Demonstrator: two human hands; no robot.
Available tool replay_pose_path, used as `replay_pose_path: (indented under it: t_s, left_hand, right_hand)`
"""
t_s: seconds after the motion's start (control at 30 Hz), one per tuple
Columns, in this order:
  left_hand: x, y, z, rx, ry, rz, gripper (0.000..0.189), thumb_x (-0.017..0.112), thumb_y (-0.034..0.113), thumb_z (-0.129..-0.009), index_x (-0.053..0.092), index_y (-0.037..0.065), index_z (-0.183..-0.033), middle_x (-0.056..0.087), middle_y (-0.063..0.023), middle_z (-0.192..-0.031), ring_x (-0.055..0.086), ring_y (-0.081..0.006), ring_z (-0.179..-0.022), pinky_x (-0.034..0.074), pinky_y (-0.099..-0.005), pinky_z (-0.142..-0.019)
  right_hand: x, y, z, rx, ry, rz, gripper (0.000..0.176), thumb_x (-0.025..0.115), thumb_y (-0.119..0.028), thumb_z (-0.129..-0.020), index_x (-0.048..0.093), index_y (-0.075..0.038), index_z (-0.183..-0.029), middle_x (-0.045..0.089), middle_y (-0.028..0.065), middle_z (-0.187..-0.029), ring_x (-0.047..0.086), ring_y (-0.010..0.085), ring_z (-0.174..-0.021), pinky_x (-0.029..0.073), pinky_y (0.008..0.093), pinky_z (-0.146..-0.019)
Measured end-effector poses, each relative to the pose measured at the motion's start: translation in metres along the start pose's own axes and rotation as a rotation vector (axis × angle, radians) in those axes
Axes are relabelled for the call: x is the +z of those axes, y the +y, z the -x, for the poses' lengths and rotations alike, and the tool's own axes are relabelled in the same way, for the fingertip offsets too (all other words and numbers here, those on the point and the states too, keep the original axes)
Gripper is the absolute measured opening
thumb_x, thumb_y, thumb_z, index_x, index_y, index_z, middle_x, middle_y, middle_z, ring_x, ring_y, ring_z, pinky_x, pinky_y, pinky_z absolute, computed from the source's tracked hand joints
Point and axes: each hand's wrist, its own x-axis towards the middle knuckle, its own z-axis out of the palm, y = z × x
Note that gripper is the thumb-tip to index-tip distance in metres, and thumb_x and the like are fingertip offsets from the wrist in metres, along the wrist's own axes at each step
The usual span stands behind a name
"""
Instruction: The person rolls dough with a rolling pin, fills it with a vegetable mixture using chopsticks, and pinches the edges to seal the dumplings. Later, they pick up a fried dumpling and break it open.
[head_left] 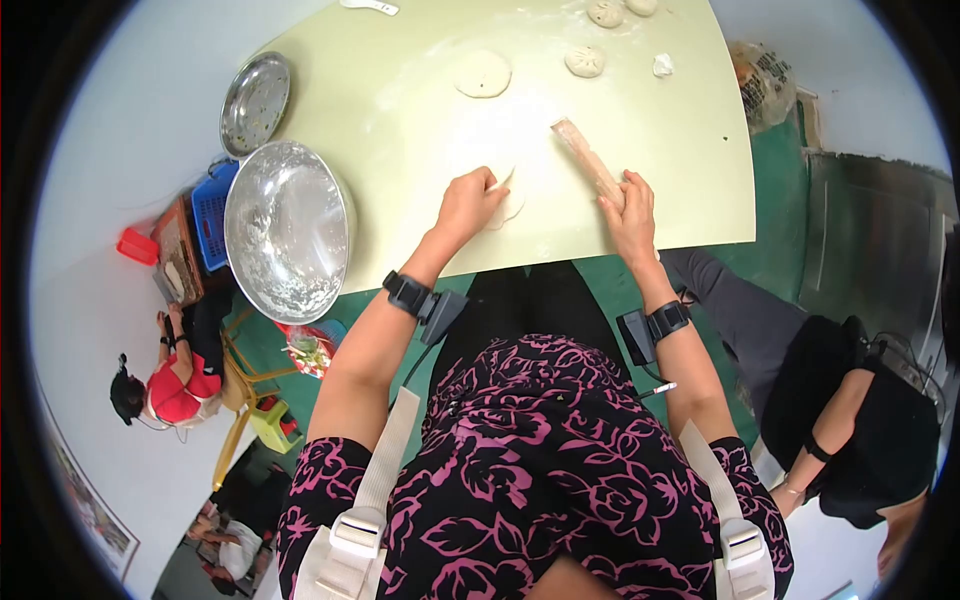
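Observation:
My left hand (470,206) pinches the edge of a thin dough wrapper (512,202) near the table's front edge, and one side of the wrapper is lifted. A short wooden rolling pin (585,158) is gripped at its near end by my right hand (631,215), its far end angled up and left over the table. Farther off lies a flat round of dough (484,75). To its right sits a pleated bun (584,62), with two more buns (605,13) at the far edge. A small lump of dough (663,65) rests right of them.
A large floury metal bowl (343,215) stands on the left of the pale table (690,190), a metal plate (256,104) behind it. A white spoon (370,5) lies at the far edge. One person (850,420) is close on my right; others are at left.

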Motion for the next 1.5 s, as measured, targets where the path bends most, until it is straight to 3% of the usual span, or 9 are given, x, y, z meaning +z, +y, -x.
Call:
replay_pose_path:
  t_s: [0.2, 0.43, 0.57, 0.73, 0.87, 1.03, 1.3, 1.43, 1.5]
  left_hand:
    - [-0.021, 0.054, 0.023, -0.016, -0.156, 0.442, 0.014, 0.062, 0.007, -0.077, 0.050, 0.001, -0.074, 0.054, 0.0010, -0.061, 0.049, -0.0024, -0.057, 0.040, -0.0207, -0.048]
    - [0.047, 0.006, 0.035, -0.387, 0.203, 1.080, 0.022, 0.058, 0.002, -0.079, 0.044, -0.001, -0.095, 0.056, -0.0088, -0.084, 0.059, -0.0159, -0.077, 0.051, -0.0262, -0.066]
    - [0.050, -0.009, 0.047, -0.588, 0.084, 1.426, 0.022, 0.054, 0.011, -0.084, 0.044, -0.003, -0.098, 0.055, -0.0168, -0.092, 0.060, -0.0230, -0.081, 0.052, -0.0289, -0.069]
    - [0.034, -0.015, 0.032, -0.696, 0.046, 1.301, 0.025, 0.056, 0.018, -0.083, 0.049, -0.005, -0.088, 0.058, -0.0162, -0.084, 0.062, -0.0226, -0.073, 0.053, -0.0278, -0.063]
    - [0.039, -0.022, 0.025, -0.650, 0.017, 1.182, 0.027, 0.058, 0.020, -0.082, 0.051, -0.006, -0.082, 0.059, -0.0148, -0.076, 0.062, -0.0219, -0.064, 0.053, -0.0276, -0.057]
    - [0.040, -0.020, 0.025, -0.681, 0.088, 1.259, 0.024, 0.059, 0.017, -0.081, 0.053, -0.006, -0.079, 0.059, -0.0140, -0.072, 0.061, -0.0198, -0.059, 0.051, -0.0266, -0.052]
    - [0.041, -0.008, 0.024, -0.669, 0.134, 1.146, 0.020, 0.064, 0.015, -0.078, 0.050, 0.000, -0.075, 0.058, -0.0091, -0.069, 0.060, -0.0155, -0.058, 0.050, -0.0232, -0.051]
    - [0.047, -0.009, 0.024, -0.600, 0.230, 1.135, 0.015, 0.065, 0.006, -0.073, 0.050, 0.001, -0.076, 0.057, -0.0072, -0.067, 0.057, -0.0115, -0.051, 0.044, -0.0189, -0.045]
    - [0.039, -0.012, 0.026, -0.584, 0.225, 1.080, 0.015, 0.064, 0.005, -0.072, 0.051, 0.001, -0.079, 0.057, -0.0062, -0.067, 0.056, -0.0108, -0.051, 0.043, -0.0191, -0.045]
  right_hand:
    - [0.001, 0.002, 0.005, 0.008, 0.038, 0.032, 0.029, 0.059, -0.018, -0.077, 0.048, 0.001, -0.096, 0.043, 0.0176, -0.117, 0.043, 0.0311, -0.108, 0.036, 0.0368, -0.089]
    - [-0.007, -0.026, -0.007, 0.083, 0.067, -0.084, 0.033, 0.060, -0.017, -0.076, 0.047, 0.003, -0.098, 0.044, 0.0201, -0.115, 0.044, 0.0337, -0.105, 0.038, 0.0377, -0.088]
    - [0.016, -0.050, -0.005, -0.085, 0.084, -0.018, 0.033, 0.063, -0.016, -0.073, 0.047, 0.002, -0.097, 0.043, 0.0205, -0.115, 0.044, 0.0352, -0.104, 0.038, 0.0385, -0.087]
    - [0.057, -0.060, -0.016, -0.399, -0.140, 0.442, 0.054, 0.049, -0.039, -0.081, 0.041, -0.005, -0.123, 0.033, 0.0161, -0.132, 0.026, 0.0301, -0.125, 0.017, 0.0534, -0.099]
    - [0.043, -0.061, -0.066, -0.287, -0.019, 0.534, 0.055, 0.041, -0.046, -0.083, 0.040, -0.010, -0.125, 0.030, 0.0170, -0.134, 0.023, 0.0302, -0.126, 0.014, 0.0569, -0.098]
    - [0.051, -0.069, -0.004, -0.407, -0.262, 0.502, 0.064, 0.049, -0.047, -0.078, 0.036, -0.008, -0.128, 0.026, 0.0134, -0.137, 0.020, 0.0275, -0.128, 0.010, 0.0562, -0.100]
    - [0.046, -0.054, -0.064, -0.317, -0.090, 0.472, 0.065, 0.044, -0.051, -0.080, 0.037, -0.005, -0.126, 0.027, 0.0195, -0.135, 0.019, 0.0318, -0.128, 0.011, 0.0535, -0.101]
    - [0.043, -0.052, -0.053, -0.536, -0.314, 0.326, 0.042, 0.060, -0.031, -0.075, 0.050, -0.003, -0.105, 0.039, 0.0157, -0.125, 0.026, 0.0326, -0.124, 0.016, 0.0520, -0.101]
    - [0.037, -0.053, -0.060, -0.486, -0.245, 0.273, 0.037, 0.064, -0.024, -0.070, 0.052, -0.003, -0.099, 0.041, 0.0144, -0.123, 0.028, 0.0321, -0.123, 0.018, 0.0512, -0.100]
